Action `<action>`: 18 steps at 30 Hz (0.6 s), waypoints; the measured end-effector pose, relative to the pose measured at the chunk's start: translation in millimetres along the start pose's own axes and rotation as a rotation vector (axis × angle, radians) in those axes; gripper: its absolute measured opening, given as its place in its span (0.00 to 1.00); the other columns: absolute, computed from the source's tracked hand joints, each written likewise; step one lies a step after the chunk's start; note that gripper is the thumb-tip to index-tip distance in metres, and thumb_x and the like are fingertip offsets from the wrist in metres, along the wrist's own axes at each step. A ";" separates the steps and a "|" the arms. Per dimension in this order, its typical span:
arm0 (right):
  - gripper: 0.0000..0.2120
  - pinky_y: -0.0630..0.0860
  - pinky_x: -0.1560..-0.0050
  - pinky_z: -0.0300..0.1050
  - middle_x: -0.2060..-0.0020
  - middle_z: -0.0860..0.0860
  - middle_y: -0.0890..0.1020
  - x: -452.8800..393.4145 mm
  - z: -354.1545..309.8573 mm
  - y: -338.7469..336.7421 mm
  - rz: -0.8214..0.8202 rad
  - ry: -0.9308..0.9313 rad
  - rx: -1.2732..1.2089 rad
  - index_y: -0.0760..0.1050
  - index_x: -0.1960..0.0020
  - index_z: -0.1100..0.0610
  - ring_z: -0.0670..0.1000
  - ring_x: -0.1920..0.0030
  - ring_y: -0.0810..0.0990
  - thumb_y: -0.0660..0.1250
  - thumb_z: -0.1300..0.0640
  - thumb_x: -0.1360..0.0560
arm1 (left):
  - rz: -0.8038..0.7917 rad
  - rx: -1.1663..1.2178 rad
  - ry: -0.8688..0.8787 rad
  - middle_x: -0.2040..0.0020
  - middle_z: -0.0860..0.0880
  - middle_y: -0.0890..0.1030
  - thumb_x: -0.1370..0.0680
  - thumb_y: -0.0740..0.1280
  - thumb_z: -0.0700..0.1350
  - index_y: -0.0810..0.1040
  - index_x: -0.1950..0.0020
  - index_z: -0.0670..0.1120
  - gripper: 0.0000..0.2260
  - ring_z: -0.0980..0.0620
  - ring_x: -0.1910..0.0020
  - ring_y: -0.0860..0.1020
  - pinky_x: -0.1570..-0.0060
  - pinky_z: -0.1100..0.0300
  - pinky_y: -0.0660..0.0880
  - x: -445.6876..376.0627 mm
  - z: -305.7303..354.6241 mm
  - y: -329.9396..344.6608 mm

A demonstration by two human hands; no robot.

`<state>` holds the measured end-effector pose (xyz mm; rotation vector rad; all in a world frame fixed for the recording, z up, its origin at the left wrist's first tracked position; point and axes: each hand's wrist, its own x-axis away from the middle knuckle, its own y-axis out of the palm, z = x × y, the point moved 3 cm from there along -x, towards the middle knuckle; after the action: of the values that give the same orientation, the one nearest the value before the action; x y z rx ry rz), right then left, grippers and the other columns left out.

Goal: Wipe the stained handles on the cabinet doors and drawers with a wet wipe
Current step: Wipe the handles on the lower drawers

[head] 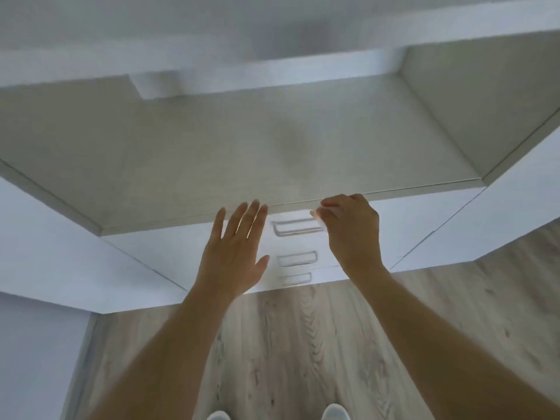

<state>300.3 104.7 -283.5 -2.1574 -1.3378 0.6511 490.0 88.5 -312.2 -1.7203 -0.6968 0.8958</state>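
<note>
A pale wood-grain countertop (242, 153) tops white drawers; the left hand's fingertips (254, 206) reach its front edge.

Your right hand (351, 228) hides most of the wet wipe (316, 215) and the right end of the top drawer handle (295, 228). The bottom edge cuts off your shoes (335, 413). The far wall (272, 31) is blurry.

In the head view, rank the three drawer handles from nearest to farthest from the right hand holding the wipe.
From the right hand, which pinches the wet wipe:
1. Top handle, right beside the fingers, at the wipe.
2. Middle handle, one drawer below, to the hand's lower left.
3. Bottom handle, lowest drawer, nearest the floor.
</note>
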 end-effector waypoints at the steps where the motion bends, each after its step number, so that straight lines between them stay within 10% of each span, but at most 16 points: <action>1: 0.06 0.64 0.60 0.21 0.52 0.53 0.78 4.6 12.7 8.8 0.057 0.011 -0.045 0.81 0.51 0.58 0.41 0.62 0.72 0.68 0.59 0.26 | 0.061 -0.009 -0.006 0.28 0.41 0.68 0.34 0.76 0.53 0.65 0.27 0.39 0.41 0.42 0.30 0.67 0.30 0.43 0.53 1.2 0.8 22.3; 6: 0.07 0.66 0.60 0.20 0.54 0.50 0.78 16.5 68.8 44.9 0.300 0.009 -0.231 0.81 0.49 0.57 0.28 0.63 0.73 0.69 0.57 0.26 | 0.428 -0.057 -0.050 0.25 0.42 0.60 0.26 0.66 0.57 0.55 0.24 0.40 0.37 0.42 0.26 0.57 0.28 0.43 0.44 -4.5 -1.7 99.5; 18: 0.07 0.75 0.52 0.33 0.52 0.45 0.79 23.9 113.6 78.6 0.691 -0.285 -0.465 0.80 0.48 0.52 0.40 0.56 0.78 0.69 0.54 0.25 | 0.964 -0.021 -0.130 0.25 0.40 0.63 0.24 0.63 0.60 0.60 0.26 0.40 0.34 0.41 0.26 0.54 0.30 0.40 0.44 -33.7 3.0 144.3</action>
<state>289.5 116.2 -422.8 -3.0428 -0.9022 1.0110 473.4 19.5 -442.3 -2.0317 0.1071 1.6542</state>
